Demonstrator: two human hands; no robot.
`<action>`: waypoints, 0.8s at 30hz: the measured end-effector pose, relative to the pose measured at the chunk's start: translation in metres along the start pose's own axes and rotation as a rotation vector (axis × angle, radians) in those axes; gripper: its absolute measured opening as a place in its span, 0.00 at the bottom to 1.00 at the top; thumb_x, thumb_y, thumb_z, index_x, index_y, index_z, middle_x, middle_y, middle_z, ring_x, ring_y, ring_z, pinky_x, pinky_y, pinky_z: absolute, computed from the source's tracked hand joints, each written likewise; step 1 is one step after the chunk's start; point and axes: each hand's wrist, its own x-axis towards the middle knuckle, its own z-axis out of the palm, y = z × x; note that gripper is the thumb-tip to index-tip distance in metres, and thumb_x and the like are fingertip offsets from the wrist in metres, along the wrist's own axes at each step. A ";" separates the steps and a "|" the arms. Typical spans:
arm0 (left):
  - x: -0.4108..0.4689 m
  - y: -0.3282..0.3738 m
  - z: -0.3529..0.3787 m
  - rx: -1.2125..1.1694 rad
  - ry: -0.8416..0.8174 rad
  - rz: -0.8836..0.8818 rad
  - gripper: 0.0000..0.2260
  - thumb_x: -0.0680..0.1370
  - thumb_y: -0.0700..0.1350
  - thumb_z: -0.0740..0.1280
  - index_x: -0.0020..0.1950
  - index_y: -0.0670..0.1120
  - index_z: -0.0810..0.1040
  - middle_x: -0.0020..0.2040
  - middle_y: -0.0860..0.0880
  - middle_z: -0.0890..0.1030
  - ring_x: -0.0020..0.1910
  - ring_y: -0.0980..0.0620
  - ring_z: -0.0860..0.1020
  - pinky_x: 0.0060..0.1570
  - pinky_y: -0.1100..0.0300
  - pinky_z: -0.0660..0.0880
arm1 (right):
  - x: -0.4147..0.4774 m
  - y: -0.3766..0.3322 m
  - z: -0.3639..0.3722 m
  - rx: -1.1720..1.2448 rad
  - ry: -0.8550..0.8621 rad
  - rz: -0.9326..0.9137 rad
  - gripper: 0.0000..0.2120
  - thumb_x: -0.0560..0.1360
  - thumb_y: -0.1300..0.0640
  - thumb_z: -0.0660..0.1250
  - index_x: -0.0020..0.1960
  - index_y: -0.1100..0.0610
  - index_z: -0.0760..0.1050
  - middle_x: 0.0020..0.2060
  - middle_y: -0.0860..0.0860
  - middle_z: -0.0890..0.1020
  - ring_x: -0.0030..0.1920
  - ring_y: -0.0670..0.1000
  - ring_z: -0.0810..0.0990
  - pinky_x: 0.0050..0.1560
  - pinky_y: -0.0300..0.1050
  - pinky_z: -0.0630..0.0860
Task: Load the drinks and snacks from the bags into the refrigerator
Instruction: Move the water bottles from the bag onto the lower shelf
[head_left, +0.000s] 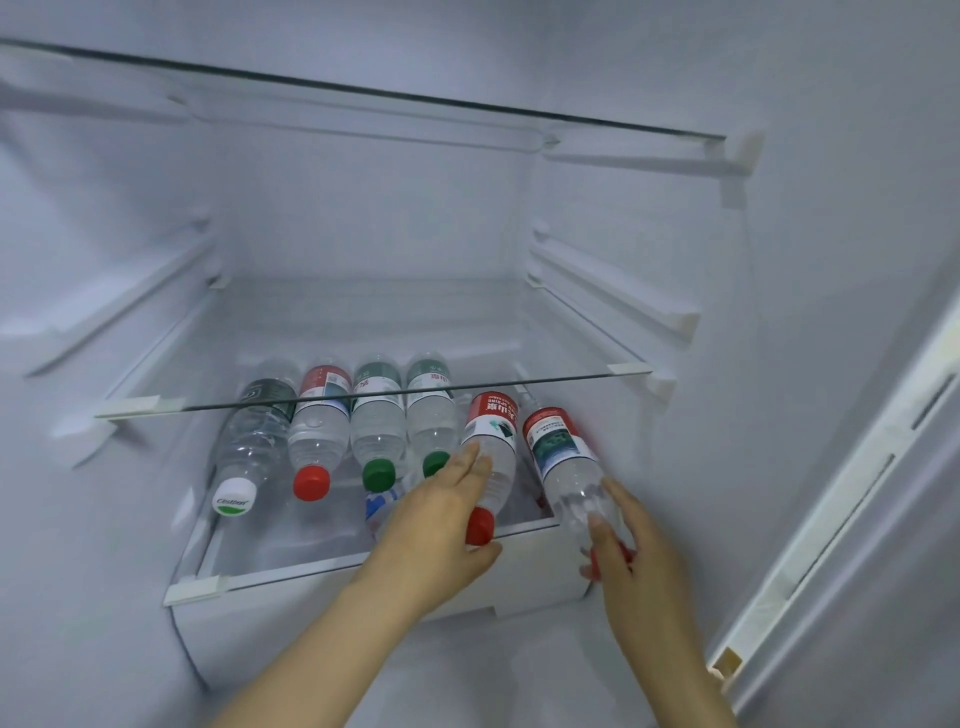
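Presently: two bottles being laid beside the row

Four bottles (319, 431) lie at 9 o'clock on the lower shelf (322, 564). The left hand (441, 514) is laid over the red-capped bottle (493, 457), fingers together, thumb beneath. The right hand (628, 535) is clamped on the neck of the rightmost bottle (561, 452). Probably both must be pushed toward 12 o'clock, under the edge of the glass shelf (291, 401); little room is left at 3 o'clock.

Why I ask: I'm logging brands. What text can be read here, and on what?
"Cestbon": on the white cap of the leftmost bottle.
"SPRING" and, seemingly, "山泉", both upside down: on the red label just beyond the left hand.
The other labels are too blurred to read.
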 end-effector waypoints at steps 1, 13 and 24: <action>-0.002 -0.002 -0.001 -0.001 -0.012 0.017 0.38 0.74 0.54 0.68 0.78 0.53 0.51 0.78 0.57 0.47 0.75 0.57 0.56 0.70 0.64 0.58 | 0.001 0.003 0.001 0.016 0.001 0.013 0.20 0.79 0.58 0.63 0.70 0.49 0.70 0.53 0.56 0.82 0.42 0.52 0.83 0.31 0.27 0.72; -0.001 -0.006 -0.004 0.022 -0.007 0.035 0.34 0.77 0.55 0.65 0.78 0.53 0.52 0.78 0.56 0.49 0.77 0.54 0.50 0.74 0.61 0.49 | 0.010 0.001 0.017 -0.060 -0.091 -0.044 0.23 0.77 0.55 0.66 0.70 0.42 0.68 0.67 0.44 0.74 0.57 0.55 0.79 0.56 0.48 0.79; 0.007 -0.001 0.008 -0.048 0.098 -0.087 0.34 0.75 0.60 0.65 0.77 0.57 0.55 0.77 0.59 0.53 0.77 0.54 0.49 0.74 0.57 0.51 | 0.027 0.003 0.012 -0.149 -0.150 -0.039 0.26 0.76 0.47 0.67 0.72 0.40 0.64 0.66 0.42 0.75 0.60 0.49 0.78 0.60 0.51 0.77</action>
